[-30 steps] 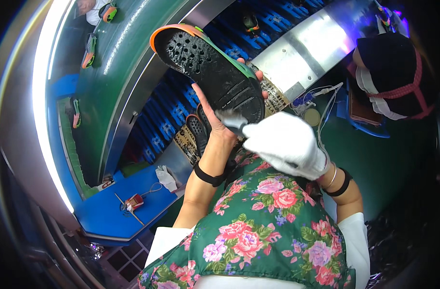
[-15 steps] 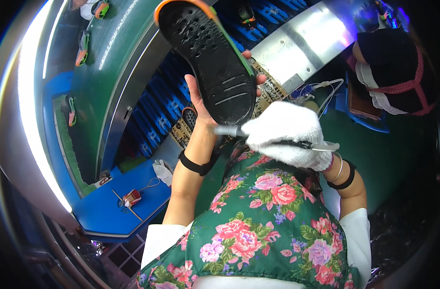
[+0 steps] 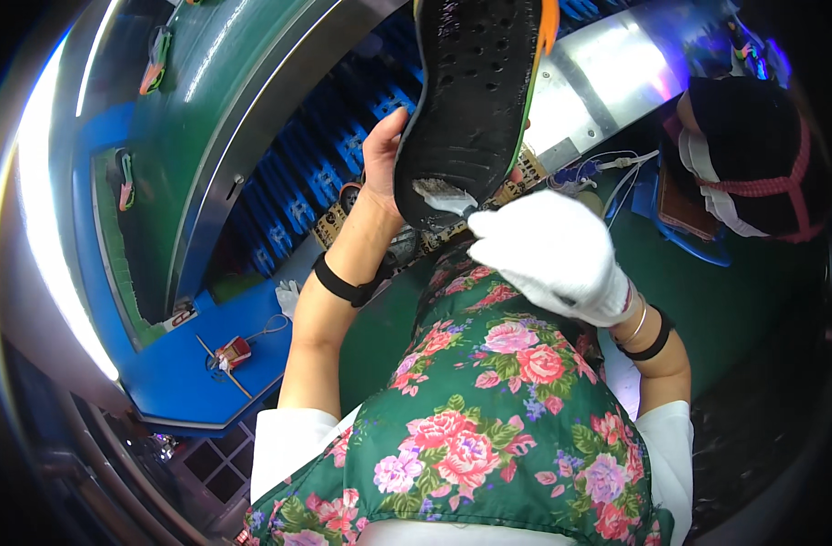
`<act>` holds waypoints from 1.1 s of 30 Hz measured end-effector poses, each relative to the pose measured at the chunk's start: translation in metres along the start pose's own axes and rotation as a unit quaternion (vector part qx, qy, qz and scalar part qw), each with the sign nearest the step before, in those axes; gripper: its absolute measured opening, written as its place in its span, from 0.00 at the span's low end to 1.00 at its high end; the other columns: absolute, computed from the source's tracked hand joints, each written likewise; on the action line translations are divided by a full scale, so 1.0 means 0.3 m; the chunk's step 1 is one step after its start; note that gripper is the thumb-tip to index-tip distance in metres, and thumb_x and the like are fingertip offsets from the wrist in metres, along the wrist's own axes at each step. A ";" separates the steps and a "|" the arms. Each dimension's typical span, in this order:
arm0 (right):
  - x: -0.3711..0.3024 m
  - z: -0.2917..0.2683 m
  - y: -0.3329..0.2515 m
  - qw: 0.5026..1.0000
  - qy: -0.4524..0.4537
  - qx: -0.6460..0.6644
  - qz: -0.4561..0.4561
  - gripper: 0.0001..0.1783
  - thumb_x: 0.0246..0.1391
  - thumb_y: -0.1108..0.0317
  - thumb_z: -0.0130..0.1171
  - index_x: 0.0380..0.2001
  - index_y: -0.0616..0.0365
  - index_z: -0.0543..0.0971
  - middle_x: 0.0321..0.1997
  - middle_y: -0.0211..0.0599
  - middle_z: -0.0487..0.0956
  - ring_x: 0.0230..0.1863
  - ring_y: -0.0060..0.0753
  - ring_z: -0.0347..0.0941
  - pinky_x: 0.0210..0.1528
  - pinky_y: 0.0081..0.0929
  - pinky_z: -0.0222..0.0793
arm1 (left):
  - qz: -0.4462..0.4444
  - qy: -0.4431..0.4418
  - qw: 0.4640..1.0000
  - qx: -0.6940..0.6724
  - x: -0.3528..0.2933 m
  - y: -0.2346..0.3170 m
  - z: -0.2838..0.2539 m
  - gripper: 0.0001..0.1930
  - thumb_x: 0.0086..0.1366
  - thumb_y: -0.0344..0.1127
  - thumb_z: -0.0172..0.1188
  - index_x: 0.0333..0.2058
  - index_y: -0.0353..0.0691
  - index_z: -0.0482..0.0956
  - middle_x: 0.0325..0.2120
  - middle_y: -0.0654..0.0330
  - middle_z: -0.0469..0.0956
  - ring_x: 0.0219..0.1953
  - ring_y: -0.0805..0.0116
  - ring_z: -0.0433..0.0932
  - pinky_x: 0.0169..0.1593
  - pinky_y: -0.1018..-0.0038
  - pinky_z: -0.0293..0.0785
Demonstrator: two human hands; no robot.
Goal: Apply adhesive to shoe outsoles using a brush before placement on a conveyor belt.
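Observation:
My bare left hand (image 3: 384, 168) grips a black shoe sole (image 3: 466, 109) by its sides, thumb on the left edge and fingertips showing at the right. The sole has green and orange edging, small holes toward the far end and a wet shine. In my right hand (image 3: 552, 250), which wears a white knitted glove, is a brush (image 3: 443, 197). Its bristles lie flat on the sole's rounded near end. The glove hides most of the brush handle. The far end of the sole is cut off by the upper edge of the picture.
To the left, a green conveyor belt (image 3: 211, 68) carries shoe parts, among them a sole (image 3: 156, 64). A blue tabletop (image 3: 175, 387) holds a small red container (image 3: 234, 352) with a stick. Beyond my hands are blue racks (image 3: 325, 118). Another person (image 3: 752, 150) sits at the right.
The brush has gone from beside the sole's near end onto its surface. My left hand has shifted and turned the sole, and its far end now sits farther right.

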State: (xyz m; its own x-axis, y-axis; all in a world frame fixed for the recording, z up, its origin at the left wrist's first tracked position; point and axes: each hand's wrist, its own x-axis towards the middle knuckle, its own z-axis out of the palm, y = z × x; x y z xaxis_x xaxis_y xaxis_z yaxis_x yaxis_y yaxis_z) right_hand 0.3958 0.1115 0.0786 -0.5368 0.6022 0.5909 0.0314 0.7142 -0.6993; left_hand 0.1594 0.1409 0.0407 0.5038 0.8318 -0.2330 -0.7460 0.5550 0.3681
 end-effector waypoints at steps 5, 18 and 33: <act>0.000 0.004 -0.017 0.998 -0.052 0.030 -0.037 0.17 0.46 0.76 0.70 0.43 0.56 0.86 0.45 0.39 0.86 0.40 0.41 0.83 0.43 0.36 0.80 | -0.030 0.016 0.997 0.062 -0.004 0.041 -0.040 0.42 0.64 0.58 0.57 0.67 0.33 0.64 0.62 0.36 0.69 0.56 0.37 0.78 0.62 0.48 0.74; -0.015 -0.016 -0.016 0.992 -0.035 0.121 -0.023 0.16 0.44 0.73 0.74 0.40 0.55 0.86 0.42 0.37 0.86 0.37 0.37 0.82 0.38 0.31 0.78 | -0.077 -0.016 0.997 -0.007 0.011 0.073 -0.035 0.28 0.65 0.43 0.60 0.58 0.27 0.76 0.52 0.43 0.81 0.51 0.52 0.84 0.61 0.59 0.78; 0.000 0.016 -0.045 0.994 0.009 0.112 0.018 0.12 0.42 0.79 0.74 0.33 0.56 0.86 0.39 0.41 0.87 0.37 0.39 0.83 0.42 0.33 0.77 | 0.018 -0.015 0.989 0.147 0.080 0.026 -0.030 0.58 0.56 0.71 0.61 0.74 0.37 0.50 0.69 0.33 0.56 0.58 0.33 0.74 0.60 0.42 0.73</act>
State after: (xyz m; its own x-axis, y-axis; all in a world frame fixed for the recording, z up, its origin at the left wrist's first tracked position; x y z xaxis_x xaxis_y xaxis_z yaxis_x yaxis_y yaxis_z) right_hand 0.3913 0.1001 0.0862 -0.5228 0.6346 0.5692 -0.1382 0.5958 -0.7912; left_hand 0.1618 0.1653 0.0299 0.4952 0.8477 -0.1903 -0.6073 0.4944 0.6219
